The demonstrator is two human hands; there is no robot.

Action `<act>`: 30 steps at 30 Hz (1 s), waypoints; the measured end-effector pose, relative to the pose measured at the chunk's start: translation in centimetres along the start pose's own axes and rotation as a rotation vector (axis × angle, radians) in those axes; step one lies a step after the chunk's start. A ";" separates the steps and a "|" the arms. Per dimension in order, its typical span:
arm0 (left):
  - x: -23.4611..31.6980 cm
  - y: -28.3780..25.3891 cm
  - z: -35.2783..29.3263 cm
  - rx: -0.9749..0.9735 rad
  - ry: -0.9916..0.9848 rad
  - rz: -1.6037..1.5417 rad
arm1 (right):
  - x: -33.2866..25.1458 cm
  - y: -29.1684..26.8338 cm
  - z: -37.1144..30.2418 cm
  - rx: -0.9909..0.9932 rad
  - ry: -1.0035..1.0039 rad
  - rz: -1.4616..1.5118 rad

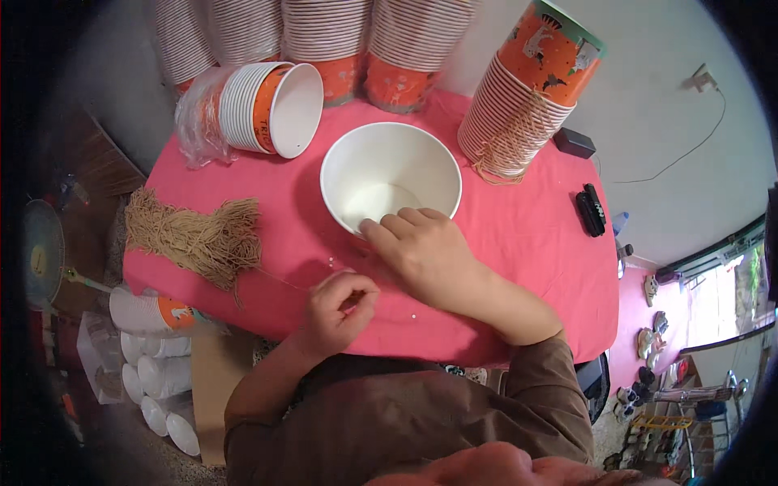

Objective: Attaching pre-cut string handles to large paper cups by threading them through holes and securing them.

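Observation:
A large white paper bucket (391,142) stands upright at the middle of the table, its mouth toward me. My right hand (425,255) is closed over its near rim, with fingertips just inside; the outer wall there is hidden. Lower and to the left, my left hand (340,312) is held in a pinch. A thin strand of string runs to it from a tan string bundle (194,236) on the left of the table. The fingertips hide the strand's end.
Nested bucket stacks (328,40) line the back. A wrapped stack (247,109) lies at the left, and a tall orange-patterned stack (527,97) carries cut strings at the right. A black clip-like object (591,211) lies near the right edge of the pink-covered table (519,243).

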State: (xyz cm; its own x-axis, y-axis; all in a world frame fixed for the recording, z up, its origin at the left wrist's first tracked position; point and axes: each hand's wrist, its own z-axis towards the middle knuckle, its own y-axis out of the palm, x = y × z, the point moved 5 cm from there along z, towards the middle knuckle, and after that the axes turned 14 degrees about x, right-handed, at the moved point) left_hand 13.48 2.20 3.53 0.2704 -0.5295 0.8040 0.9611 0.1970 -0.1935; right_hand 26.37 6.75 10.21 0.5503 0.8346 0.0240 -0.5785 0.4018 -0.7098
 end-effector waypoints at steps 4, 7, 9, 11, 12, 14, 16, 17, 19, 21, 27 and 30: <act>-0.4 -0.3 -0.4 0.002 0.009 -0.008 | 1.2 0.5 -0.4 -0.194 0.057 0.043; -0.5 -0.3 -0.6 -0.049 -0.077 0.005 | 1.6 0.6 -0.2 -0.195 0.018 0.172; -0.8 -0.4 -0.9 -0.046 -0.055 0.015 | 1.8 0.2 0.1 -0.132 -0.046 0.098; -1.2 -0.7 -1.0 -0.044 -0.030 0.026 | 2.3 0.1 -0.1 -0.125 -0.034 0.064; -1.5 -0.9 -0.9 -0.041 -0.034 0.034 | 2.5 0.1 -0.1 -0.118 -0.019 0.025; -2.4 -1.3 -0.5 -0.041 -0.034 0.039 | 2.5 0.4 -0.1 -0.117 -0.018 0.018; -3.9 -1.7 -0.1 0.013 -0.076 0.046 | 2.4 0.7 -0.2 -0.123 -0.020 0.012; -4.2 -1.8 0.1 0.038 -0.070 0.073 | 2.4 0.8 -0.2 -0.132 -0.020 0.020; -5.7 -1.4 0.0 0.053 -0.109 0.035 | 2.3 0.9 -0.2 -0.145 -0.023 0.028; -6.4 -1.4 0.2 0.062 -0.146 -0.002 | 2.4 1.0 -0.2 -0.142 -0.024 0.033; -6.1 -1.8 0.0 0.005 -0.145 0.052 | 2.9 1.2 0.2 -0.117 -0.034 0.081; -5.9 -2.1 0.0 0.033 -0.099 0.081 | 3.6 1.4 0.4 -0.068 0.024 0.171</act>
State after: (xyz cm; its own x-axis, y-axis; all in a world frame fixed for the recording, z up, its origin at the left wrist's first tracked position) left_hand 9.92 4.92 -0.77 0.3385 -0.4275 0.8383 0.9337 0.2634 -0.2427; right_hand 27.30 10.43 9.55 0.4621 0.8791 -0.1168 -0.6234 0.2283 -0.7479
